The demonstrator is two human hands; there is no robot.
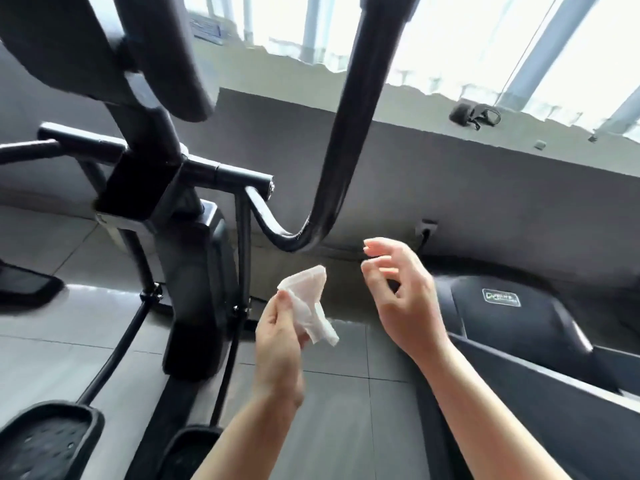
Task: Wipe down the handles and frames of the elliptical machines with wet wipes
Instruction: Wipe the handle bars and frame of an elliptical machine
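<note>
A black elliptical machine fills the left half of the view, its curved handle bar (349, 109) rising from a low bend to the top edge. Its dark central column (194, 271) stands left of the bar. My left hand (277, 341) pinches a crumpled white wet wipe (308, 299) just below the bend of the bar, not touching it. My right hand (401, 292) hovers to the right of the wipe with loosely curled fingers, holding nothing and apart from both the wipe and the bar.
Two black foot pedals (52, 441) lie at the bottom left. A dark treadmill (502, 313) stands close on the right. A grey wall with bright windows (467, 39) is ahead, with a wall socket (427, 228) low on it. Grey floor tiles (332, 393) show between the machines.
</note>
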